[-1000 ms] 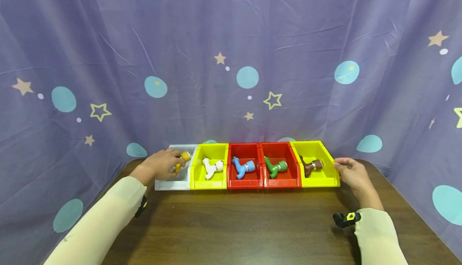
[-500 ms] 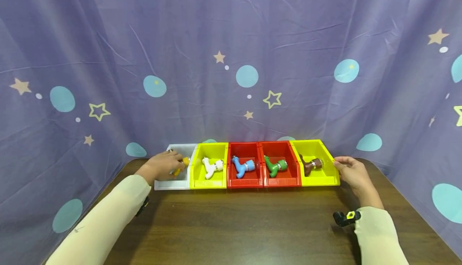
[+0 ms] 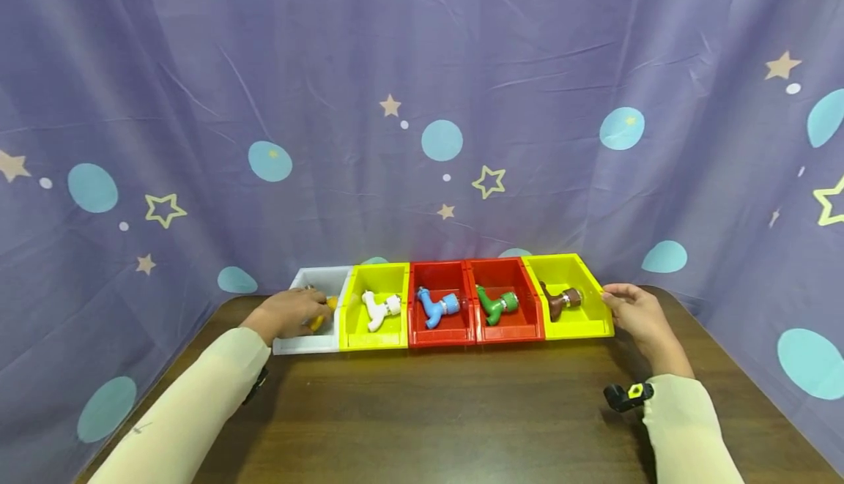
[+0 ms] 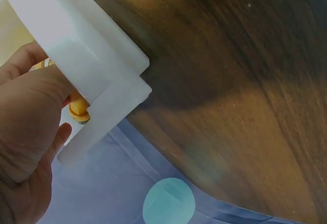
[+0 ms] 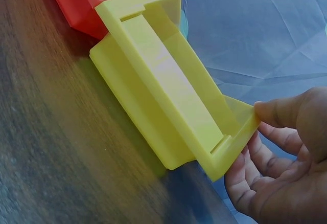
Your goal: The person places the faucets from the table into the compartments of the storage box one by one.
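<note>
My left hand (image 3: 286, 314) reaches into the white bin (image 3: 306, 347) at the left end of a row, its fingers around a yellow tap (image 3: 319, 321). In the left wrist view the tap's orange-yellow end (image 4: 79, 106) shows below the hand, inside the bin wall; the rest is mostly hidden. At the other end, my right hand (image 3: 645, 323) pinches the outer side rim of a yellow bin (image 5: 163, 86), thumb on the rim and fingers beneath. A brown tap (image 3: 560, 301) lies in that bin.
Between them stand a yellow bin (image 3: 376, 340) with a white tap (image 3: 380, 310), a red bin (image 3: 442, 336) with a blue tap (image 3: 437, 307), and another red bin (image 3: 511, 333) with a green tap (image 3: 496, 304). The row sits on a brown wooden table (image 3: 428, 411) before a purple curtain (image 3: 369, 140).
My left hand has lowered the yellow tap deeper into the white bin. The right hand keeps its hold on the end bin. The head view has shifted slightly.
</note>
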Motion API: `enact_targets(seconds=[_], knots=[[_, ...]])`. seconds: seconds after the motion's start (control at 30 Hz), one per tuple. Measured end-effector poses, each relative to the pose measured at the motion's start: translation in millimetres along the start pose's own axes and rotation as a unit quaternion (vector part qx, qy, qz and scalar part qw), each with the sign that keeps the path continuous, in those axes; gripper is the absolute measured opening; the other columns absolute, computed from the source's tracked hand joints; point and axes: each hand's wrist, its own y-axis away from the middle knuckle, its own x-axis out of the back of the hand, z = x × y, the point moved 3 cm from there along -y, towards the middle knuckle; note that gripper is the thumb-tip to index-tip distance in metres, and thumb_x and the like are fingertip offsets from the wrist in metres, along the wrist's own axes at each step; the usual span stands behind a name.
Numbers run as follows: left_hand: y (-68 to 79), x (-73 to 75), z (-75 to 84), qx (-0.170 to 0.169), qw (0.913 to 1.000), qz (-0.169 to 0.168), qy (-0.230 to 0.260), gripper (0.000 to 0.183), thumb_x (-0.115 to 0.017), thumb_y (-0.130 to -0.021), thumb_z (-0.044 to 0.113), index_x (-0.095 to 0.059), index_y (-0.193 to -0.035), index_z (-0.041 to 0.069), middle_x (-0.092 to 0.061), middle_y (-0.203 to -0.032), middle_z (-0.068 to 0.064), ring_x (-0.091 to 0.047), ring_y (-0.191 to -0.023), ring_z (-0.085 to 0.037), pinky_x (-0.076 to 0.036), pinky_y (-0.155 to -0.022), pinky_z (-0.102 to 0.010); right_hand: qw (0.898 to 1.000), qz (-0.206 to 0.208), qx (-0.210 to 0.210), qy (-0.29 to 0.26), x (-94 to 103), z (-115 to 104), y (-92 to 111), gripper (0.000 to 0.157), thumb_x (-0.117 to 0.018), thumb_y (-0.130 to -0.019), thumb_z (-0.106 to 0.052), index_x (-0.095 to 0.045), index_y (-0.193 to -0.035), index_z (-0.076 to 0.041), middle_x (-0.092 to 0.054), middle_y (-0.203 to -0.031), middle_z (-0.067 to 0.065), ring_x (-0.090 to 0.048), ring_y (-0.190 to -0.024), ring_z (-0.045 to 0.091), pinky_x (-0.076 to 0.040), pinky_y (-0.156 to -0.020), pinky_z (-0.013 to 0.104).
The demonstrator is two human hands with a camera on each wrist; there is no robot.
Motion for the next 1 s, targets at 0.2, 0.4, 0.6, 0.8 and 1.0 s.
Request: enact_targets(seconds=[0.2,0.4,0.6,0.8,1.0], knots=[[-0.1,-2.0,1.2,0.023,0.9996,-0.017,-0.004,0.026,-0.081,-0.088,0.019,-0.069,-0.108,0.03,-0.059,-0.103,0.004,-0.058,-0.103,-0.02,-0.048,-0.098,-0.05,1.0,-0.002,0.011,0.0,2.6,2.1,1.7,0.042,-0.051,-0.108,-0.023,-0.048,-0.138,0.007,-0.058,-0.128,0.024,-0.06,-0.093,0.01,-0.055,-0.074,0.025],[-1.0,-2.0,4.2,0.03,0.9989,-0.033,-0.012,0.028,-0.079,-0.09,0.019,-0.069,-0.114,0.029,-0.063,-0.112,0.001,-0.059,-0.11,-0.023,-0.045,-0.103,-0.053,1.0,0.0,0.014,0.001,4.4,2.7,2.6,0.044,-0.051,-0.108,-0.024,-0.048,-0.139,0.007,-0.059,-0.126,0.022,-0.059,-0.093,0.009,-0.055,-0.074,0.025],[-1.7,-0.3,6.4,0.035,0.9989,-0.029,-0.009,0.032,-0.08,-0.089,0.016,-0.069,-0.117,0.028,-0.064,-0.116,-0.001,-0.06,-0.112,-0.024,-0.045,-0.103,-0.053,1.0,-0.002,0.015,-0.002,5.8,3.1,2.3,0.042,-0.051,-0.108,-0.023,-0.048,-0.138,0.007,-0.061,-0.122,0.02,-0.06,-0.091,0.009,-0.055,-0.074,0.026],[-2.2,3.1,10.2,0.037,0.9989,-0.028,-0.009,0.033,-0.079,-0.091,0.018,-0.069,-0.121,0.028,-0.064,-0.118,-0.004,-0.061,-0.111,-0.026,-0.046,-0.101,-0.053,1.0,0.001,0.014,0.005,8.2,3.6,1.9,0.044,-0.052,-0.107,-0.025,-0.049,-0.138,0.007,-0.059,-0.124,0.022,-0.06,-0.091,0.01,-0.056,-0.074,0.026],[1.9,8.3,12.5,0.057,0.9983,-0.007,0.011,0.028,-0.075,-0.094,0.018,-0.07,-0.121,0.024,-0.063,-0.112,-0.003,-0.062,-0.107,-0.031,-0.046,-0.099,-0.053,0.998,0.021,0.024,0.05,10.7,-1.3,6.3,0.043,-0.051,-0.107,-0.027,-0.052,-0.135,0.007,-0.06,-0.125,0.026,-0.06,-0.093,0.016,-0.056,-0.074,0.03]])
